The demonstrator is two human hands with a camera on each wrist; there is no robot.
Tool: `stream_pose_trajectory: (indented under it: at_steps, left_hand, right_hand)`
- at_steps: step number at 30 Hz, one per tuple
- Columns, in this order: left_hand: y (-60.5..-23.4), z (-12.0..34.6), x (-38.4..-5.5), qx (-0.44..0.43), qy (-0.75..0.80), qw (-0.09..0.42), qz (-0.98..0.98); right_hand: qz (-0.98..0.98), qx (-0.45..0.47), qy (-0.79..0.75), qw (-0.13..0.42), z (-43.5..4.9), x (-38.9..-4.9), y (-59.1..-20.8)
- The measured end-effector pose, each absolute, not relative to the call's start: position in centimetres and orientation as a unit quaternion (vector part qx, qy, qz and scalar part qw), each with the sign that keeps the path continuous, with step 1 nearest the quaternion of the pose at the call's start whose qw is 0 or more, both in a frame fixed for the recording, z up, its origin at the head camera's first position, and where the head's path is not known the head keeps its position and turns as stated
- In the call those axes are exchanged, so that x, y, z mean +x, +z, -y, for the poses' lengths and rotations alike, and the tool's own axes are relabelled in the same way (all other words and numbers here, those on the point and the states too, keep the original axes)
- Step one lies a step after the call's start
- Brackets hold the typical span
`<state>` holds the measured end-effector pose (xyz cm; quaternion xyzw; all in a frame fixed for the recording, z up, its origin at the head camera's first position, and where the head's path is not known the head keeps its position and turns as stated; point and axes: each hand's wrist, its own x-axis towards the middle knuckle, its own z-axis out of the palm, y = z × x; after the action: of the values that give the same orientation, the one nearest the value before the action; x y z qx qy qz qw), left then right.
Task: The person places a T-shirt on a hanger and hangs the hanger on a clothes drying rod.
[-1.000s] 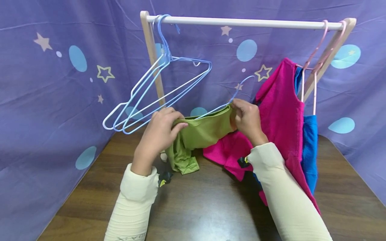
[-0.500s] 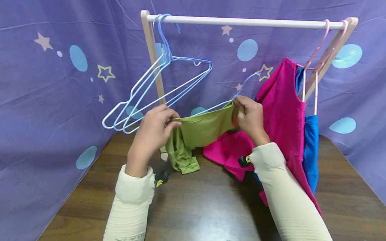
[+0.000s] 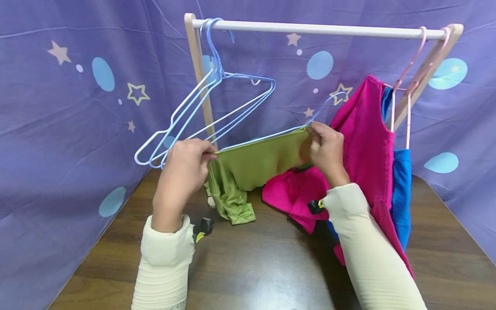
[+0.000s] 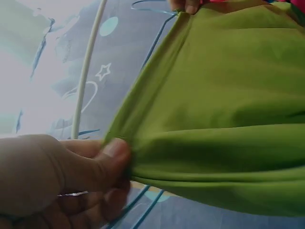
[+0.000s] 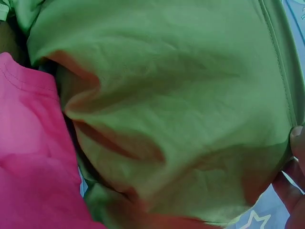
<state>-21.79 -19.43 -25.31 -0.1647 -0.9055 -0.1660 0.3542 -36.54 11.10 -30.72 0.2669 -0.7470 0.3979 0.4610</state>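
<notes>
A green garment (image 3: 263,159) with a stitched top edge is stretched between my two hands; its lower left part droops in folds onto the table. My left hand (image 3: 184,172) pinches the left end of that edge, thumb on the cloth in the left wrist view. At the opposite end, my right hand (image 3: 327,148) pinches the edge close to the hook of a blue hanger (image 3: 325,105). The hanger's bar runs along the garment's top; how far it goes inside is hidden. Green cloth (image 5: 181,105) fills most of the right wrist view.
Several blue and white hangers (image 3: 242,112) hang at the left of the rack's white rail (image 3: 310,28). Magenta clothing (image 3: 360,150) and blue clothing (image 3: 401,189) hang on pink hangers at the right, partly draped on the wooden table (image 3: 248,267).
My left hand has moved left, pulling the green garment's top edge taut. My right hand has shifted slightly right and up, and the blue hanger's hook has moved to the right.
</notes>
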Motion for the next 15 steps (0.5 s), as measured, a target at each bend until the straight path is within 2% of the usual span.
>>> stream_pose_trajectory:
  at_steps: [5,15]
  left_hand:
    - [-25.19,19.66,-21.41,-0.158,-0.160,0.347,0.911]
    - [-25.24,18.95,-21.47,-0.193,-0.175,0.392,0.882]
  right_hand:
    - [0.750,0.281,0.398,0.447,-11.17,-36.57,-30.65]
    - [0.776,0.351,0.346,0.394,-11.23,-36.69,-31.14]
